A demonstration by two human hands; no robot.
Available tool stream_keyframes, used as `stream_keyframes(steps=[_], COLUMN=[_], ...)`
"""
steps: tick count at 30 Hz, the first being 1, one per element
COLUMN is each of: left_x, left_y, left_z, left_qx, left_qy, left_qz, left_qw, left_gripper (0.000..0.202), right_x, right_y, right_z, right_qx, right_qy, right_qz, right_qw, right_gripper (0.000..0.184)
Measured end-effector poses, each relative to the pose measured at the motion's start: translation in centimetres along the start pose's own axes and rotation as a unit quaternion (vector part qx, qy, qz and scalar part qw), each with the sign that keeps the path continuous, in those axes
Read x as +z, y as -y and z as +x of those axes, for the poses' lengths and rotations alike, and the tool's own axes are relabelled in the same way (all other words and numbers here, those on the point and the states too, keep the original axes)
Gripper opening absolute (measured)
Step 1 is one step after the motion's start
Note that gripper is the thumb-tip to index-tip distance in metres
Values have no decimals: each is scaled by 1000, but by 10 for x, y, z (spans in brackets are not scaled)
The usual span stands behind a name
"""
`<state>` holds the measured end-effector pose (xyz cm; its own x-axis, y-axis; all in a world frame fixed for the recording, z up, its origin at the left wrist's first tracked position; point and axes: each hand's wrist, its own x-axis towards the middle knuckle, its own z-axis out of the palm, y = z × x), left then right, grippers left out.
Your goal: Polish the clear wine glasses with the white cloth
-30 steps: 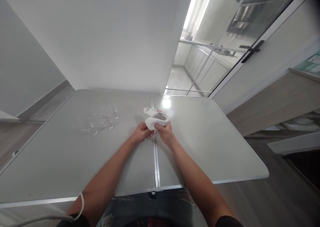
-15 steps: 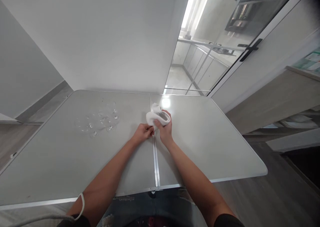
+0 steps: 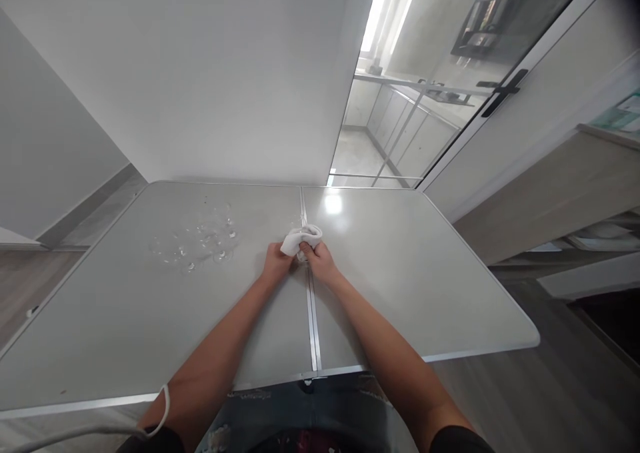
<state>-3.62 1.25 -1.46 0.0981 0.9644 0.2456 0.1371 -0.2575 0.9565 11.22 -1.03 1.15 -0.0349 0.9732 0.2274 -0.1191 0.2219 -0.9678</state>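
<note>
A folded white cloth (image 3: 295,242) is bunched between my two hands over the table's centre seam. My right hand (image 3: 321,262) is closed on the cloth, thumb on the near side. Against the cloth's left side, my left hand (image 3: 277,263) is closed, its fingertips mostly hidden. A faint clear edge shows just behind the cloth, too indistinct to name. Several clear, see-through pieces (image 3: 220,256), apparently small glassware, lie grouped on the left half of the table.
The pale grey table (image 3: 400,286) has a metal seam (image 3: 311,320) and metal edging. A white wall (image 3: 225,80) rises behind it. At right are a glass door with a black handle (image 3: 505,92) and a wooden shelf unit (image 3: 540,193). A white cable (image 3: 165,406) crosses my left forearm.
My right hand has brought the cloth left and slightly down, against my left hand. The cloth is now more bunched. The clear pieces stay where they were.
</note>
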Motion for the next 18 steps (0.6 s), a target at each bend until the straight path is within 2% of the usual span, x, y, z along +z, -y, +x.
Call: stream_keyframes(steps=[2, 4, 7, 9, 12, 14, 16, 18], left_x=[-2, -4, -4, -3, -4, -4, -5, -5], left_y=[-5, -11, -19, -21, -18, -16, -15, -17], left_z=[0, -1, -2, -1, 3, 6, 7, 6], left_qx=[22, 62, 85, 61, 40, 43, 33, 2], left_qy=[-13, 27, 88, 62, -32, -44, 13, 87], left_qz=[11, 15, 13, -4, -72, -152, -235, -291], left_qw=[1000, 998, 992, 996, 996, 986, 971, 953], left_gripper=[23, 13, 17, 19, 27, 42, 62, 72], right_x=[-1, -4, -11, -16, -21, -20, -16, -11], right_y=[0, 1, 4, 4, 4, 3, 3, 4], right_z=[-1, -1, -1, 0, 1, 2, 1, -2], right_qx=[-5, -17, -34, -43, -36, -15, 16, 66], right_qy=[12, 11, 0, -9, -5, 13, 36, 72], right_qz=[-32, -66, -121, -149, -155, -131, -102, -51], right_qw=[999, 998, 992, 988, 987, 991, 994, 994], right_gripper=[22, 21, 18, 16, 18, 20, 18, 15])
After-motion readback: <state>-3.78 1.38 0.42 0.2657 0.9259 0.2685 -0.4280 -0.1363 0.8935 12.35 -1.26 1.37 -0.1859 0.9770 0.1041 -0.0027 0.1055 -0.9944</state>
